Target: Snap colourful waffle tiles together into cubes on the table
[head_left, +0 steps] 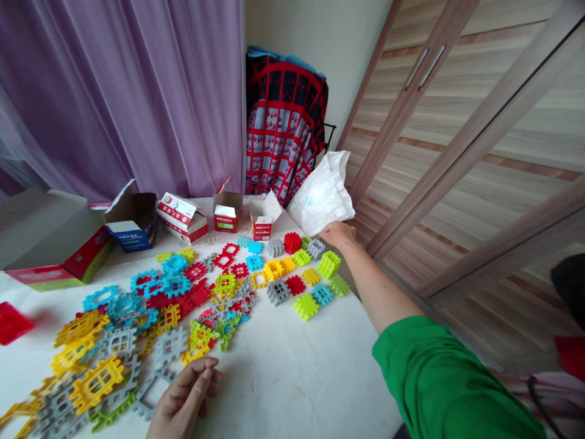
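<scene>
My right hand (339,234) reaches to the far right corner of the table, its fingers closed at the lower edge of a crinkled white plastic bag (322,194). The fingertips are partly hidden there. My left hand (186,396) is near the front edge, fingers curled together, with nothing visible in them. Just beyond it lies a loose heap of plastic building blocks, among them a yellow window piece (97,384) and a grey frame (153,390). Smaller groups of blocks sit near my right forearm, including a red stack (292,243) and a lime green stack (329,264).
Along the back stand opened boxes: a large one (86,262), a blue one (137,238), a red-and-white one (183,221) and two small red ones (225,219). A red translucent object (13,323) is at the left edge. Wooden wardrobe doors (439,152) rise on the right.
</scene>
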The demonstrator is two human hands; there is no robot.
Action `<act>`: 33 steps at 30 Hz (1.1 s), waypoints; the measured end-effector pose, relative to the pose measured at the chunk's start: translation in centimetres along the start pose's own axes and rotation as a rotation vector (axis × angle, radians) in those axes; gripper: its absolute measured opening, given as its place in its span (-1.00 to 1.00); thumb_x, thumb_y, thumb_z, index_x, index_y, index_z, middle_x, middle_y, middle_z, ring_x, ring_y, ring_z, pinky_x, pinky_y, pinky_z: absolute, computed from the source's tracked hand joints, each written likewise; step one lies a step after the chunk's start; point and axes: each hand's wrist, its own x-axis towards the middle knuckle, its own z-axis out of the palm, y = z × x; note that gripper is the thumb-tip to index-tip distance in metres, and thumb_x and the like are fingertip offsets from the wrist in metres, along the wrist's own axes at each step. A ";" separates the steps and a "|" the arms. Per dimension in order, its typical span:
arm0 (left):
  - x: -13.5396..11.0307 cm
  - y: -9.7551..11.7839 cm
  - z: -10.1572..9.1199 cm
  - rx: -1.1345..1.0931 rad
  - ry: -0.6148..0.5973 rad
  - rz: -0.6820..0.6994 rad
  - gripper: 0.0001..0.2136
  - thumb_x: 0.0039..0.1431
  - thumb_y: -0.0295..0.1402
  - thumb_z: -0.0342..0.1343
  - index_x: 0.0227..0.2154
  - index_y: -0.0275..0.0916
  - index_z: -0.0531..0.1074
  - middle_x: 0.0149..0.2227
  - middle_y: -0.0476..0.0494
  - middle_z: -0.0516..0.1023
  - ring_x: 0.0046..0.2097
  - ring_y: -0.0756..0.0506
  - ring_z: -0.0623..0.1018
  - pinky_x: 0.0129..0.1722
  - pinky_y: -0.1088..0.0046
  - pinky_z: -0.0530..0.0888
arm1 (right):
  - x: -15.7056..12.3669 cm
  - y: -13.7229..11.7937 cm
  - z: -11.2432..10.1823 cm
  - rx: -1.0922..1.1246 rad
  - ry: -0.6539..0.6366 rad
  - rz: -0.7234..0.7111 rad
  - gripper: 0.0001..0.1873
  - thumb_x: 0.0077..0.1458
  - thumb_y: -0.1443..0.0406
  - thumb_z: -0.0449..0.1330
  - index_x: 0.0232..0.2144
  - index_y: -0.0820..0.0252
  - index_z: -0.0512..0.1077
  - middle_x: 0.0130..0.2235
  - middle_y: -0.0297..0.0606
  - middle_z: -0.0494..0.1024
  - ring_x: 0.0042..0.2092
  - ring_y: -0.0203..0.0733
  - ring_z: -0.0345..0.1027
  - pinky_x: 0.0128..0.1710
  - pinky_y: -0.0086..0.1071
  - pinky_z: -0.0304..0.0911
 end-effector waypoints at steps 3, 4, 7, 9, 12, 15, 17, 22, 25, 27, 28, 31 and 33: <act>-0.2 0.2 0.1 -0.009 0.004 0.013 -0.37 -0.28 0.28 0.26 -0.32 -0.18 0.57 -0.46 -0.12 0.58 -0.47 -0.07 0.49 -0.59 0.51 0.37 | 0.1 -0.4 0.4 -0.018 -0.066 0.019 -0.70 0.19 0.18 0.12 -0.18 0.07 0.63 0.01 -0.11 0.59 0.09 0.07 0.41 0.07 -0.13 0.22; -0.3 0.5 0.1 -0.008 -0.006 0.010 -0.37 -0.29 0.28 0.26 -0.33 -0.19 0.57 -0.46 -0.13 0.58 -0.47 -0.07 0.49 -0.59 0.51 0.37 | 0.1 -0.5 0.8 -0.023 -0.084 0.031 -0.70 0.18 0.19 0.13 -0.16 0.09 0.62 0.02 -0.08 0.58 0.09 0.07 0.41 0.07 -0.13 0.22; -0.6 1.5 0.2 0.001 -0.033 -0.002 -0.35 -0.31 0.30 0.25 -0.33 -0.19 0.57 -0.45 -0.14 0.59 -0.48 -0.07 0.49 -0.59 0.50 0.37 | 0.0 -0.5 1.8 -0.036 -0.117 0.051 -0.68 0.18 0.24 0.12 -0.12 0.15 0.61 0.05 -0.04 0.57 0.10 0.06 0.41 0.06 -0.14 0.24; -0.8 2.2 0.3 0.006 -0.048 -0.009 -0.33 -0.34 0.31 0.25 -0.33 -0.20 0.57 -0.45 -0.14 0.60 -0.47 -0.08 0.50 -0.59 0.50 0.38 | -0.1 -0.4 2.2 -0.044 -0.145 0.047 -0.69 0.18 0.25 0.12 -0.13 0.13 0.61 0.05 -0.06 0.57 0.10 0.04 0.42 0.04 -0.17 0.26; -0.9 2.5 0.4 0.007 -0.048 -0.010 -0.33 -0.35 0.31 0.26 -0.34 -0.20 0.57 -0.45 -0.15 0.60 -0.46 -0.08 0.50 -0.58 0.50 0.39 | -0.4 -0.2 2.5 -0.054 -0.183 0.020 -0.73 0.15 0.24 0.16 -0.17 0.06 0.63 0.00 -0.14 0.61 0.08 0.00 0.44 0.01 -0.22 0.29; -0.7 1.6 0.2 -0.003 -0.039 0.000 -0.36 -0.32 0.28 0.27 -0.33 -0.19 0.58 -0.45 -0.15 0.60 -0.46 -0.07 0.49 -0.59 0.50 0.38 | -0.5 -0.1 2.5 -0.065 -0.188 -0.007 -0.75 0.13 0.23 0.19 -0.20 0.02 0.64 -0.02 -0.18 0.62 0.06 -0.01 0.45 0.02 -0.22 0.29; -0.4 0.7 -0.1 -0.011 -0.040 0.012 -0.39 -0.27 0.26 0.27 -0.32 -0.19 0.58 -0.45 -0.14 0.60 -0.47 -0.07 0.49 -0.60 0.51 0.37 | -0.5 -0.1 2.5 -0.069 -0.180 -0.018 -0.77 0.13 0.24 0.20 -0.21 0.01 0.64 -0.02 -0.19 0.62 0.07 -0.01 0.45 0.04 -0.21 0.28; 0.1 -0.7 -0.3 -0.004 -0.046 0.028 -0.39 -0.21 0.25 0.25 -0.28 -0.18 0.57 -0.43 -0.14 0.60 -0.45 -0.07 0.50 -0.58 0.52 0.38 | -0.2 -0.2 3.1 -0.061 -0.158 -0.040 -0.77 0.10 0.19 0.25 -0.19 -0.02 0.63 0.01 -0.22 0.60 0.08 -0.05 0.43 0.07 -0.24 0.25; -0.2 -0.3 -0.2 0.010 -0.039 0.023 -0.38 -0.22 0.27 0.24 -0.28 -0.18 0.56 -0.45 -0.12 0.59 -0.46 -0.07 0.49 -0.58 0.51 0.38 | 0.1 -0.3 3.4 -0.056 -0.166 -0.046 -0.78 0.09 0.19 0.26 -0.22 0.02 0.63 -0.02 -0.19 0.61 0.06 -0.06 0.45 0.05 -0.27 0.26; -0.4 0.1 0.0 0.010 -0.031 0.028 -0.38 -0.22 0.28 0.23 -0.28 -0.18 0.56 -0.45 -0.11 0.59 -0.46 -0.06 0.49 -0.57 0.52 0.38 | 0.1 -0.4 3.4 -0.054 -0.170 -0.048 -0.79 0.08 0.21 0.26 -0.24 0.06 0.64 -0.04 -0.15 0.62 0.04 -0.05 0.47 0.02 -0.27 0.28; -0.4 0.2 0.0 0.010 -0.035 0.026 -0.37 -0.23 0.28 0.23 -0.28 -0.18 0.56 -0.44 -0.12 0.59 -0.46 -0.06 0.49 -0.57 0.52 0.39 | 0.1 -0.4 3.3 -0.052 -0.168 -0.050 -0.80 0.08 0.22 0.25 -0.25 0.07 0.64 -0.04 -0.14 0.62 0.03 -0.04 0.47 0.01 -0.27 0.29; -0.4 0.3 0.0 0.010 -0.059 0.006 -0.36 -0.27 0.29 0.25 -0.30 -0.18 0.56 -0.44 -0.13 0.60 -0.45 -0.07 0.49 -0.58 0.51 0.39 | 0.0 -0.2 3.0 -0.048 -0.145 -0.060 -0.79 0.11 0.23 0.23 -0.24 0.05 0.64 -0.04 -0.15 0.62 0.02 -0.04 0.48 -0.01 -0.28 0.30; -0.2 -0.1 -0.2 0.003 -0.058 0.009 -0.38 -0.24 0.27 0.25 -0.28 -0.18 0.56 -0.42 -0.13 0.60 -0.44 -0.08 0.50 -0.58 0.51 0.39 | -0.2 0.0 2.6 -0.048 -0.126 -0.068 -0.78 0.13 0.23 0.20 -0.22 0.02 0.64 -0.04 -0.18 0.62 0.03 -0.05 0.48 -0.02 -0.29 0.30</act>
